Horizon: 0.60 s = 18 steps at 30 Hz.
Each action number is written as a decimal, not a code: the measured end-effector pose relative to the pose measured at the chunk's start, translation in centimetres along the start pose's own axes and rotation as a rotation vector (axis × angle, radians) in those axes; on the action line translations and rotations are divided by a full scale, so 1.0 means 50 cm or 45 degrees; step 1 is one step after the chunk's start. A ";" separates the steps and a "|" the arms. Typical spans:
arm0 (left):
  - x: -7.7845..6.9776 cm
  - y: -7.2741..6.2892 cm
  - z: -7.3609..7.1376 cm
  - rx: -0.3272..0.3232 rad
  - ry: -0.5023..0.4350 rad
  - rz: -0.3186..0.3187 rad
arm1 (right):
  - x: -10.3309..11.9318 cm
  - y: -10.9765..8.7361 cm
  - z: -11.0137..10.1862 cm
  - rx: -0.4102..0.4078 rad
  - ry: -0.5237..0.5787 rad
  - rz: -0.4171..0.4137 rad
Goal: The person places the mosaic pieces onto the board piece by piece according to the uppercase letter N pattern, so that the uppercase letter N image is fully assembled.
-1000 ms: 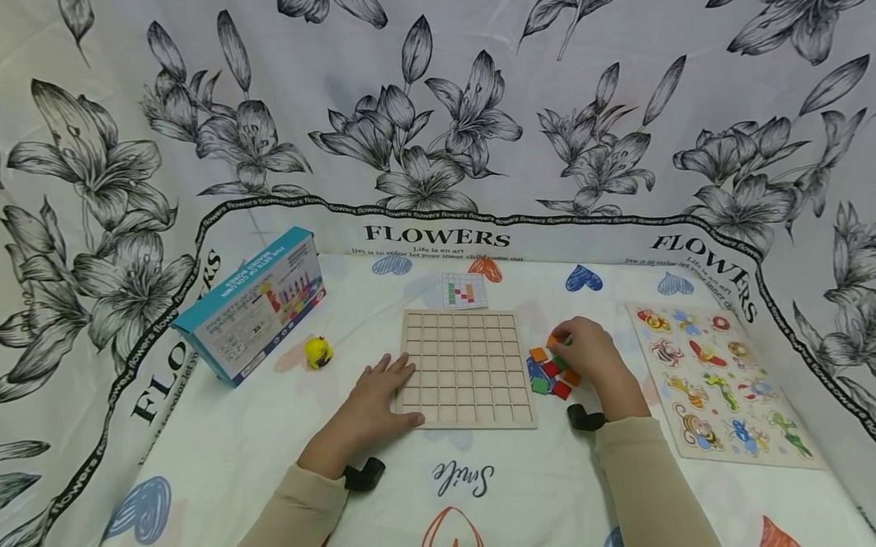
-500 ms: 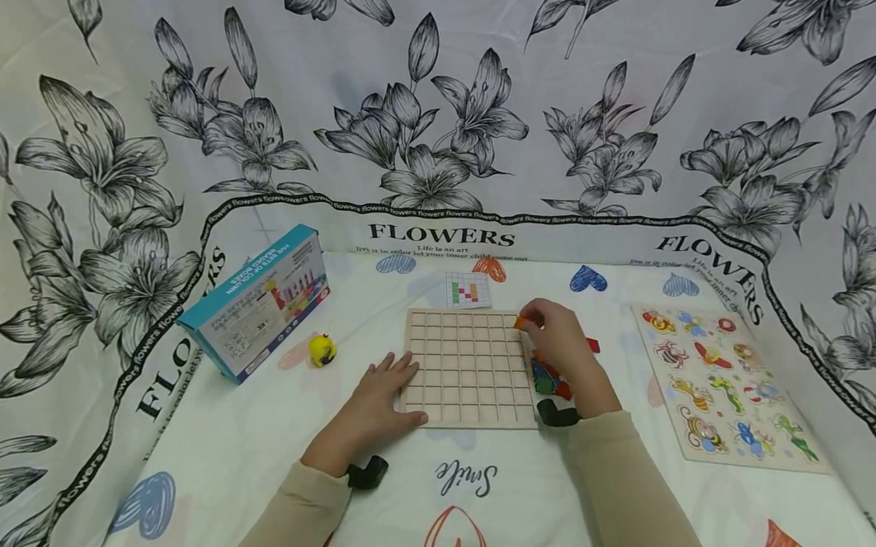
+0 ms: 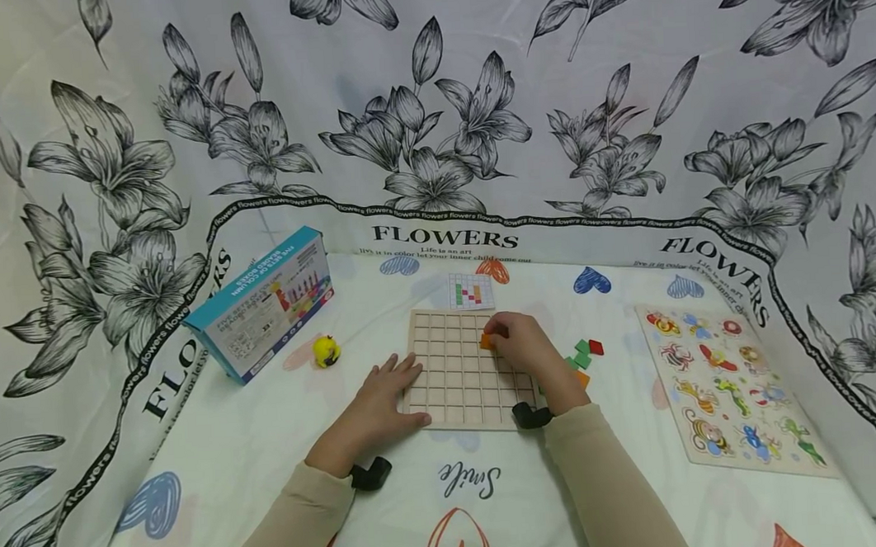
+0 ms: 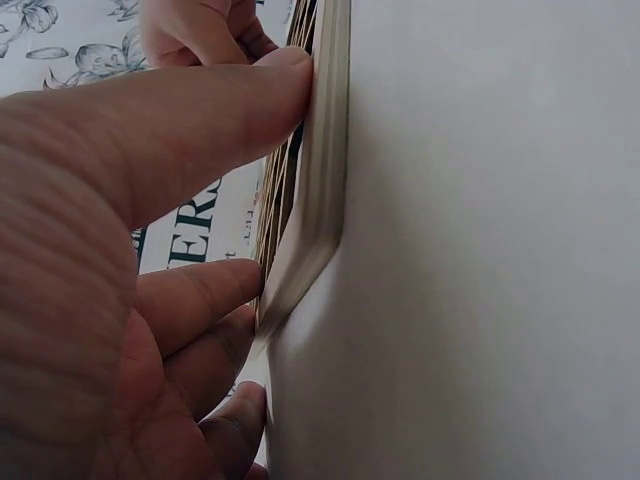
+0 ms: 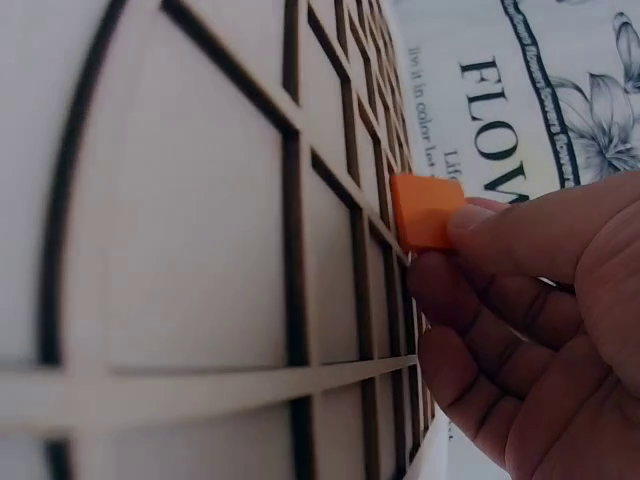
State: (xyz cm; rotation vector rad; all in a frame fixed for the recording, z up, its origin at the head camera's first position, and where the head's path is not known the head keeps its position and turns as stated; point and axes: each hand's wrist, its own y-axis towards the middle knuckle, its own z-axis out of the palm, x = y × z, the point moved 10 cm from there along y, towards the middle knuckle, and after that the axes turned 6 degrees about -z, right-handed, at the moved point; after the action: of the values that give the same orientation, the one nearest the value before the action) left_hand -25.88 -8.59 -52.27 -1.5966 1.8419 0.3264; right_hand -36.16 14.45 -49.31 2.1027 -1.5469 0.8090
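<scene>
A wooden grid board lies in the middle of the table. My right hand pinches an orange square tile between thumb and fingers, over the upper right cells of the board. In the right wrist view the tile's edge is right at the grid's ridges. My left hand rests on the board's left edge with fingers spread. In the left wrist view its thumb lies along the board's near edge. A small card printed with a coloured square pattern lies just behind the board.
Green tiles, a red tile and an orange tile lie right of the board, partly behind my right arm. An insect picture board lies farther right. At left are a yellow toy and a blue-topped box.
My right hand has lifted the orange tile from the pile and carried it left over the board. The left hand stays at the board's edge.
</scene>
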 end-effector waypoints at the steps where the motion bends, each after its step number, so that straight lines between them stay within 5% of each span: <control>1: 0.001 0.001 0.001 0.001 0.003 -0.004 | -0.002 0.001 0.002 0.001 -0.006 -0.002; 18: -0.006 0.003 -0.001 -0.020 0.024 0.025 | 0.002 -0.003 0.018 0.033 -0.069 -0.032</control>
State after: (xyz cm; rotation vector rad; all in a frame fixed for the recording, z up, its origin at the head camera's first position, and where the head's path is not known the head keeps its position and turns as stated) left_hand -26.00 -8.36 -52.09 -1.5980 1.8748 0.3365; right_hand -35.83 13.86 -49.93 2.1752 -1.5427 0.7731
